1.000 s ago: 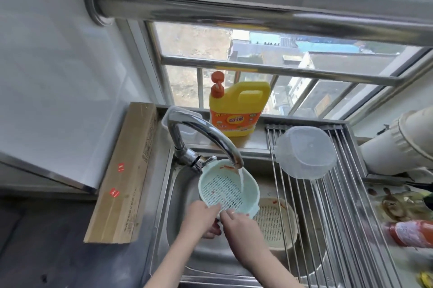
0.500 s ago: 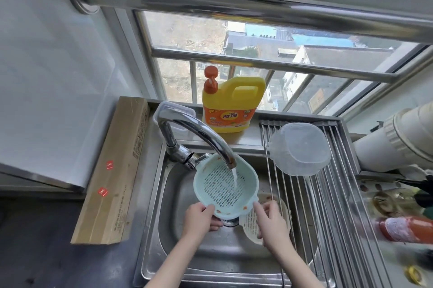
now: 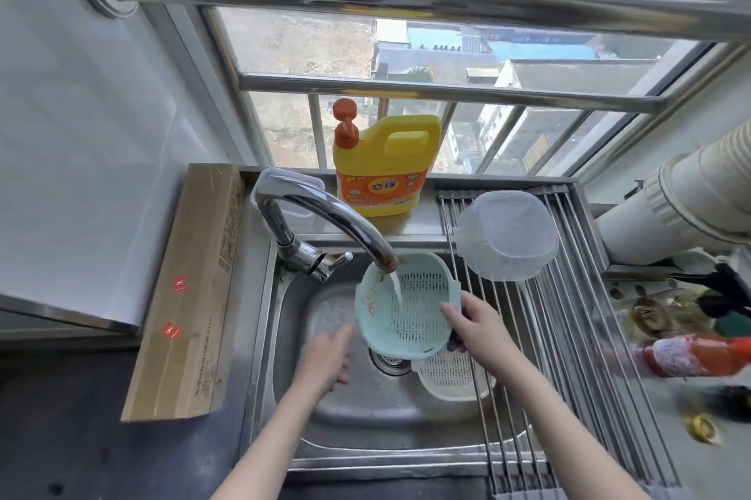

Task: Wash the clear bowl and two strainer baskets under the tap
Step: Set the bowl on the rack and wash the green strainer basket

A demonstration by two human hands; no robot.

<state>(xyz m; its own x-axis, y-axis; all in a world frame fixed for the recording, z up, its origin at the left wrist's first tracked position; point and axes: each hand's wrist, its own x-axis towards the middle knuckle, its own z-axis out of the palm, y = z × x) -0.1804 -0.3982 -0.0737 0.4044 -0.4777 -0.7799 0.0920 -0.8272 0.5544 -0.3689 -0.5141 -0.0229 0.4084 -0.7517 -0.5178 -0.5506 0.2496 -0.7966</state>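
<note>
A mint green strainer basket [image 3: 410,308] is tilted under the running tap [image 3: 325,215], with brown residue on its left inner wall. My right hand [image 3: 473,324] grips its right rim. My left hand [image 3: 327,353] hangs just left of the basket, blurred, fingers apart and holding nothing. A cream strainer basket [image 3: 449,377] lies in the steel sink [image 3: 284,337], partly hidden under the green one. The clear bowl [image 3: 508,241] rests upside down on the roll-up drying rack [image 3: 569,337].
A yellow detergent jug [image 3: 386,166] stands on the sill behind the tap. A long cardboard box [image 3: 191,288] lies left of the sink. A red bottle [image 3: 691,353] and clutter sit at the right, below a white ribbed pipe [image 3: 682,198].
My left hand has let go of the green basket and moved down-left. My right hand moved up onto its right rim, and the basket has shifted right under the water.
</note>
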